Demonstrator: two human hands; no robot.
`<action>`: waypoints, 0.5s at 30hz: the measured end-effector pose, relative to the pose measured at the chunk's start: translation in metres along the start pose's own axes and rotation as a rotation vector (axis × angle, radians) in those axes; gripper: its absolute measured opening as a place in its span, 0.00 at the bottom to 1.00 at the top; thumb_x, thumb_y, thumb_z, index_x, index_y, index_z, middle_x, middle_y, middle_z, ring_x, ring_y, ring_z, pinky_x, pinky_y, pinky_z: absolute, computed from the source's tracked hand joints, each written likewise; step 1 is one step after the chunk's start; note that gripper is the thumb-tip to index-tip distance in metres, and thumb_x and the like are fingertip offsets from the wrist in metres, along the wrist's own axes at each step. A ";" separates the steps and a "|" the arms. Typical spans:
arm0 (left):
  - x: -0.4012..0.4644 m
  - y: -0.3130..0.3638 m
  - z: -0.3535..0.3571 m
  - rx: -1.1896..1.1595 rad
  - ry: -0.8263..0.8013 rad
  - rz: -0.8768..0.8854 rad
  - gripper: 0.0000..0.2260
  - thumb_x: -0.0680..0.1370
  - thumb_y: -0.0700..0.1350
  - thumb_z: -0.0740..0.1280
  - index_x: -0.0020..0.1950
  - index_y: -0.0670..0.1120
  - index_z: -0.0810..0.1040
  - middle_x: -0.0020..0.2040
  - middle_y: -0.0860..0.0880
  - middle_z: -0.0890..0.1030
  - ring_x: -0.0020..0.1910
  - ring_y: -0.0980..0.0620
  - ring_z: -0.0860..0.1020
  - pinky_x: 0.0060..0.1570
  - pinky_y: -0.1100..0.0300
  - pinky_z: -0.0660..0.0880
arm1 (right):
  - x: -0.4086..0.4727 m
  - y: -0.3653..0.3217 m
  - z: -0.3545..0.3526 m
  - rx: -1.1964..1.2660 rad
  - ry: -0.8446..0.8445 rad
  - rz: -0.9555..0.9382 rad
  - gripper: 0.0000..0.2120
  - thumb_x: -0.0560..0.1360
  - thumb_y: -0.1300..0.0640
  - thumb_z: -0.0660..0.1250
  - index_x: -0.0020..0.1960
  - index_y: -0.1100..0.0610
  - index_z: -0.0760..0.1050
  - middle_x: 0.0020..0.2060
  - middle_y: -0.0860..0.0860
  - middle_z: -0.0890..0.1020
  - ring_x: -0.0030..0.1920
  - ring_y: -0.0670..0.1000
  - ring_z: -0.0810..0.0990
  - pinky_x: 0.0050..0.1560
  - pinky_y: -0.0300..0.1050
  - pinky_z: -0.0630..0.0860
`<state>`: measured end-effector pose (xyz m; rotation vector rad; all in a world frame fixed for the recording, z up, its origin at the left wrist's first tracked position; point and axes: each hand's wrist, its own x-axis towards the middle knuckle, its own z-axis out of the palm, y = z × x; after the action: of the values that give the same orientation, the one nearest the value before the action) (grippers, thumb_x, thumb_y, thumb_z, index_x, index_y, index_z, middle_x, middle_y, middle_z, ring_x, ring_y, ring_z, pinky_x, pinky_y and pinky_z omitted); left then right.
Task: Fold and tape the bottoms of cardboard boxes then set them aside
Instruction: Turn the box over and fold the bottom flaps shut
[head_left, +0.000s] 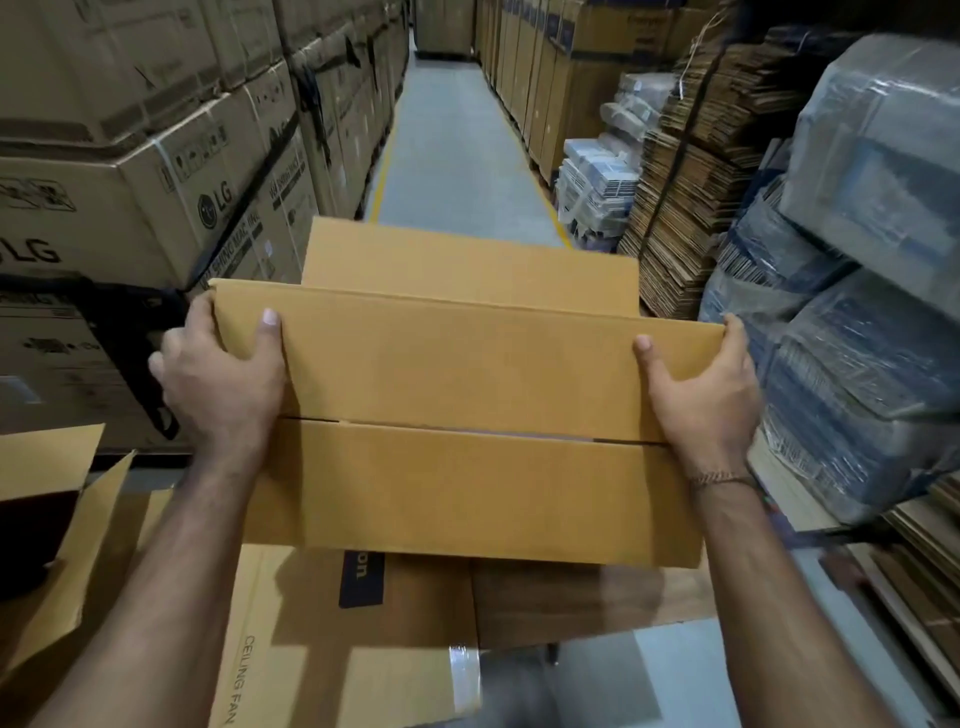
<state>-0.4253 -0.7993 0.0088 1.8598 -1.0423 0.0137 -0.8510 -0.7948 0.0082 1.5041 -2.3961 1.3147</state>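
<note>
A plain tan cardboard box (467, 384) is held up in front of me with its bottom facing me. Its two long flaps are folded shut and meet at a seam across the middle, with no tape visible on it. My left hand (223, 374) grips the box's left end, thumb on the upper flap and fingers wrapped behind. My right hand (701, 384) grips the right end the same way. A further flap sticks up behind the box's top edge.
Below the held box lie a "CEILING FAN" printed box (311, 639) and an open box (62, 519) at the lower left. Stacked LG cartons (130, 182) wall the left. Flat cardboard bundles (691, 171) and wrapped pallets (857, 286) line the right. A grey aisle (452, 145) runs ahead.
</note>
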 end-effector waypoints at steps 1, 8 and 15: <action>0.005 0.005 -0.004 0.049 -0.006 0.003 0.31 0.80 0.65 0.63 0.77 0.50 0.70 0.65 0.37 0.76 0.66 0.35 0.71 0.61 0.38 0.73 | 0.010 -0.006 -0.003 -0.042 -0.015 0.004 0.50 0.72 0.24 0.64 0.81 0.55 0.58 0.69 0.61 0.76 0.69 0.63 0.74 0.68 0.59 0.72; 0.007 -0.003 0.014 0.370 -0.272 -0.128 0.32 0.79 0.66 0.65 0.74 0.44 0.72 0.69 0.34 0.74 0.69 0.32 0.69 0.65 0.38 0.69 | 0.035 0.004 0.038 -0.141 -0.317 -0.022 0.41 0.78 0.35 0.65 0.80 0.58 0.60 0.70 0.63 0.75 0.70 0.66 0.74 0.68 0.60 0.71; -0.037 -0.091 0.066 0.450 -0.620 -0.075 0.32 0.80 0.65 0.64 0.73 0.42 0.67 0.69 0.34 0.73 0.65 0.31 0.73 0.62 0.36 0.73 | 0.003 0.065 0.088 0.031 -0.704 0.075 0.27 0.82 0.53 0.64 0.80 0.54 0.66 0.73 0.54 0.74 0.74 0.56 0.73 0.75 0.54 0.70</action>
<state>-0.4153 -0.8093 -0.1090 2.3863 -1.4745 -0.4291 -0.8675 -0.8432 -0.0890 2.1939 -2.8352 0.9293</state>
